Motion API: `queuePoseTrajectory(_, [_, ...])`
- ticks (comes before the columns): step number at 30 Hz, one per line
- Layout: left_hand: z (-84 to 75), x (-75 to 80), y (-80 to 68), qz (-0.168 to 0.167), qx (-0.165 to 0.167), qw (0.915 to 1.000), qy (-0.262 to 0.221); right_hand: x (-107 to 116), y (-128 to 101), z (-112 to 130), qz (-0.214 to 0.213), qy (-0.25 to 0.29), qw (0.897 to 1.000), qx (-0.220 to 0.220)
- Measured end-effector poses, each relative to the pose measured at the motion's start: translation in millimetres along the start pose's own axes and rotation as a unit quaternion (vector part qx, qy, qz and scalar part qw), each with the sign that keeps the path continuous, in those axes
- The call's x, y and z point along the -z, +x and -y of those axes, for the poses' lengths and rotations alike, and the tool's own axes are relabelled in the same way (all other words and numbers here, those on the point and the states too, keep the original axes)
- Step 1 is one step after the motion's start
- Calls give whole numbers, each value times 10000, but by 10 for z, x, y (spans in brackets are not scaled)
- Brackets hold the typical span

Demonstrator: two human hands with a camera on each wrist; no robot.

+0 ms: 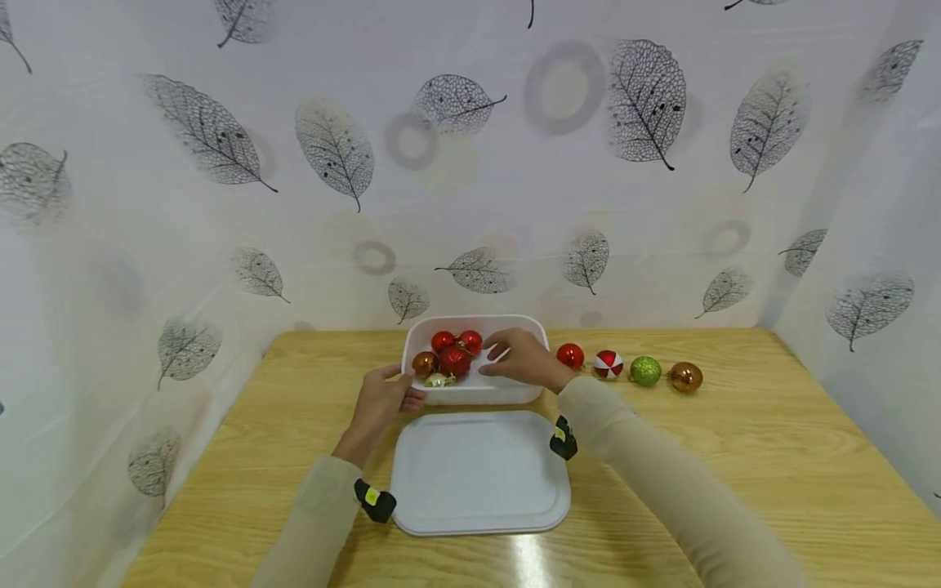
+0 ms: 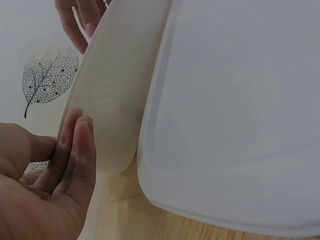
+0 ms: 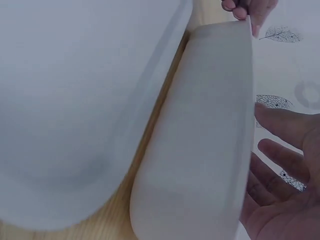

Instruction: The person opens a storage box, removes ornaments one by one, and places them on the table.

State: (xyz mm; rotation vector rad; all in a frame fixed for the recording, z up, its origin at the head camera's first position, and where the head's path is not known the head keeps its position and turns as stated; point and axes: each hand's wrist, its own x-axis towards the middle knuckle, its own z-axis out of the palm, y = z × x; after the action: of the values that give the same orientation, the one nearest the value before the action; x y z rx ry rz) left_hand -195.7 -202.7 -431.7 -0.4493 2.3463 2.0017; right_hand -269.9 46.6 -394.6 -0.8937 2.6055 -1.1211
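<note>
A white plastic box stands on the wooden table and holds several baubles: red ones, a brown one and a gold one. My left hand rests against the box's front left corner. In the left wrist view its straight fingers lie flat on the box wall. My right hand hovers over the right side of the box. Its fingers are spread and relaxed and hold nothing.
The white lid lies flat in front of the box. Right of the box sits a row of baubles: red, red-and-white, green glitter and copper. Leaf-print curtains enclose the table.
</note>
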Motion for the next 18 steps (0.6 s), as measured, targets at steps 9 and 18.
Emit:
queuePoseTrajectory(9, [6, 3, -7, -21, -12, 10000, -49, -232, 133, 1, 30, 159, 9999, 32])
queuePoseTrajectory(18, [3, 2, -2, -27, 17, 9999, -108, -330, 207, 7, -84, 286, 9994, -169])
